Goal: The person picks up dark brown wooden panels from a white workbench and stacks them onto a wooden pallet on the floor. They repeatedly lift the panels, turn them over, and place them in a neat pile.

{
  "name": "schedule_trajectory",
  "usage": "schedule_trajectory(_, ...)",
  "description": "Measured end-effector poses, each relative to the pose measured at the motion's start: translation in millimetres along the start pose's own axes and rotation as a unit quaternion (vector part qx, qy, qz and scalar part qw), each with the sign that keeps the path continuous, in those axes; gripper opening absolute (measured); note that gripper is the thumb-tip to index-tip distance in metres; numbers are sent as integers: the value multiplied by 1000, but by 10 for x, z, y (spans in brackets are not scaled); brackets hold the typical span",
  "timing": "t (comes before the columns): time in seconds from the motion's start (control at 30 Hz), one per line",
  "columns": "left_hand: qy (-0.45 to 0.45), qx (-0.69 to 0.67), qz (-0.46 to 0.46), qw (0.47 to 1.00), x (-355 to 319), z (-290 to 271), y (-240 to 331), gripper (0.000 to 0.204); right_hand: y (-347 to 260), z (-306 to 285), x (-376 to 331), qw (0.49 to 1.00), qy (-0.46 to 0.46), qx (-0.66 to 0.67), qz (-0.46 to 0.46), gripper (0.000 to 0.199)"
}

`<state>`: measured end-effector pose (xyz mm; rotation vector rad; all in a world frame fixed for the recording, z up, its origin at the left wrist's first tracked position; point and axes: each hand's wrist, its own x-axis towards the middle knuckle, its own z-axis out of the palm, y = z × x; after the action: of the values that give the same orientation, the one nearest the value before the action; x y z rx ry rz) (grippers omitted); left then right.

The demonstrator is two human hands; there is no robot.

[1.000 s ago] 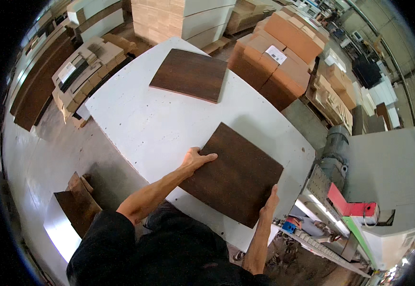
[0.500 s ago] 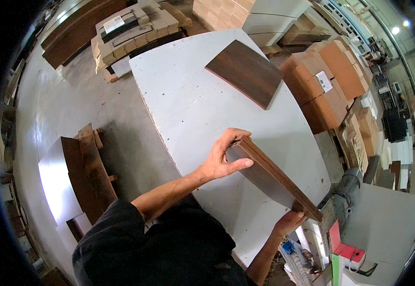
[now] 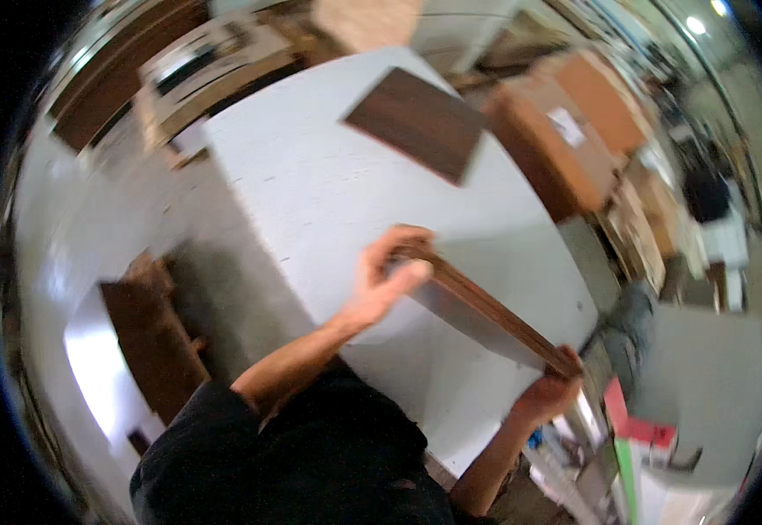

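Observation:
Between my two hands a stack of dark brown wood panels stands on edge, its long brown edges facing up. My left hand grips the far left end, thumb on the near face and fingers over the far side. At the near right end my right hand is wrapped round the corner. The panels are over the white table; whether their lower edge touches it I cannot tell. Farther back, another dark brown panel lies flat on the table. The picture is blurred by motion.
Brown cardboard boxes stand beyond the table's right edge. A grey motor sits at its near right corner, with a red and green part below. Brown panels are stacked low on the left, and a covered stack stands far left.
My view has shifted, so the table and boxes sit farther left. My right hand has moved up around the panels' near right corner. Both hands keep hold of the panels.

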<state>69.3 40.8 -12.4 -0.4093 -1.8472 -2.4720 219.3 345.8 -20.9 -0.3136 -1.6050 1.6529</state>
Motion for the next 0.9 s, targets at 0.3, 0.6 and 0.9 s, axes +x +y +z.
schedule_trajectory(0.3,79,41,6,996,262,146,-3,37,-208,152,293,987,60,83,120,60)
schedule_trajectory(0.6,-47,147,96,983,393,-125,-270,57,-74,311,183,993,119,4,24,54)
schedule_trajectory(0.9,-123,126,69,982,772,-602,-298,52,-463,238,-62,995,7,-51,90,55)
